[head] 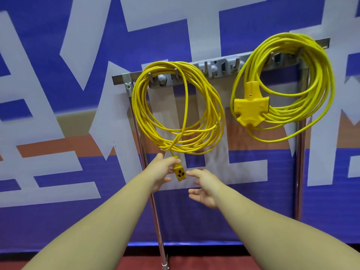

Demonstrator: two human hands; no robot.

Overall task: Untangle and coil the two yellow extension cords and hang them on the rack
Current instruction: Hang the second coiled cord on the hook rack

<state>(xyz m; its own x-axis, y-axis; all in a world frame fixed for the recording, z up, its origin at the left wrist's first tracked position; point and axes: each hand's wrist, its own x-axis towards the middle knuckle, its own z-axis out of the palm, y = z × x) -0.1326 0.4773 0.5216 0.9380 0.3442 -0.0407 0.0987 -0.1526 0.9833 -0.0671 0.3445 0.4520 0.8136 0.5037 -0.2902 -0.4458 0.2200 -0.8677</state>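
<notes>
Now left coil (187, 148) and right coil (325, 78) both hang on the rack (220, 71), well apart; the left coil's socket (180, 172) dangles upright beneath it, between our hands; our left hand (161, 170), nearer, touches its neck, grip unclear; our right hand (204, 187), fingers spread, holds nothing.

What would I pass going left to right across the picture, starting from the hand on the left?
left hand → hanging socket end → right hand → three-way socket block → right rack leg
</notes>
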